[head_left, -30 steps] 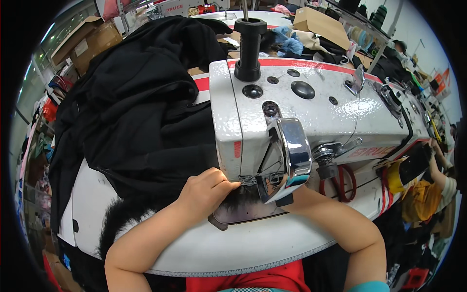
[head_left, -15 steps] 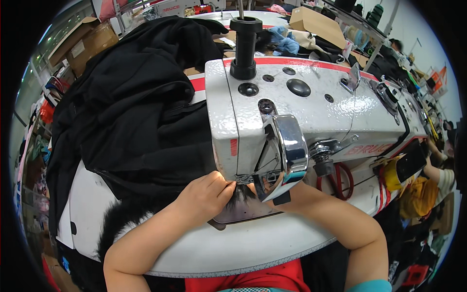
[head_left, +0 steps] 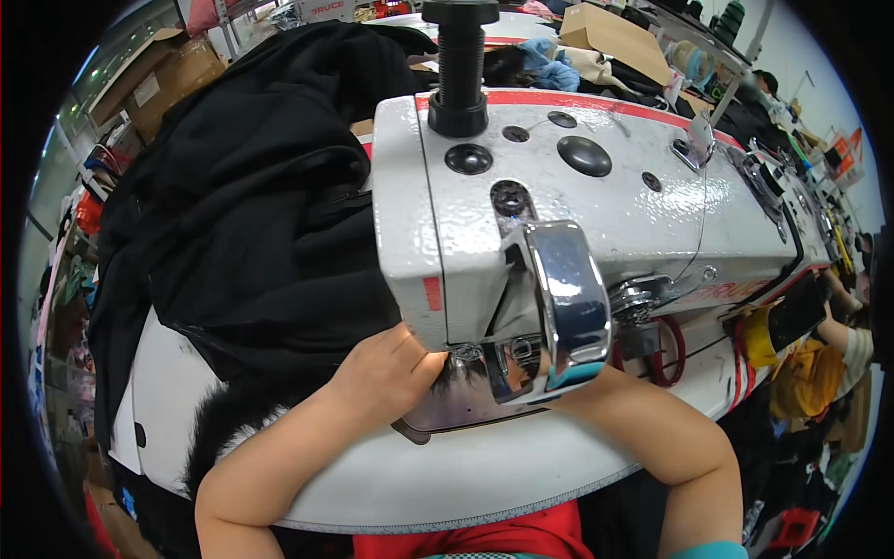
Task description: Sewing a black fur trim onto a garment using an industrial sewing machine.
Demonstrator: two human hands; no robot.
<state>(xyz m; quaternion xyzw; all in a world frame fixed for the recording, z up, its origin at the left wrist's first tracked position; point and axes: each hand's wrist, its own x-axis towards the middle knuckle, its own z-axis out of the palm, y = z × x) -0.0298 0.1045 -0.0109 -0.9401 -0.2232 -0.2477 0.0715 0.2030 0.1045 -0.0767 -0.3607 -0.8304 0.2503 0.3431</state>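
Observation:
A white sewing machine (head_left: pixel 596 186) stands over the work, with a chrome guard (head_left: pixel 573 307) at its needle end. My left hand (head_left: pixel 386 373) is closed, fingers curled together, at the left of the needle area on the black fur trim (head_left: pixel 461 375). A black cloth garment (head_left: pixel 251 224) spreads from there over the table's left side. More black fur (head_left: pixel 219 438) lies beside my left forearm. From the right, my right hand (head_left: pixel 579 389) reaches in behind the chrome guard; its fingers are hidden.
The white table (head_left: pixel 484 484) has a ruler strip along its curved front edge. Red loops (head_left: pixel 672 349) hang under the machine arm. Cardboard boxes (head_left: pixel 615 42) and fabric are piled behind. At the right edge, another person's arm (head_left: pixel 836 326) is near yellow cloth (head_left: pixel 808 377).
The view has shifted slightly, so the machine looks larger and nearer. My left hand has moved slightly left in the picture, still beside the needle area. The garment lies much the same.

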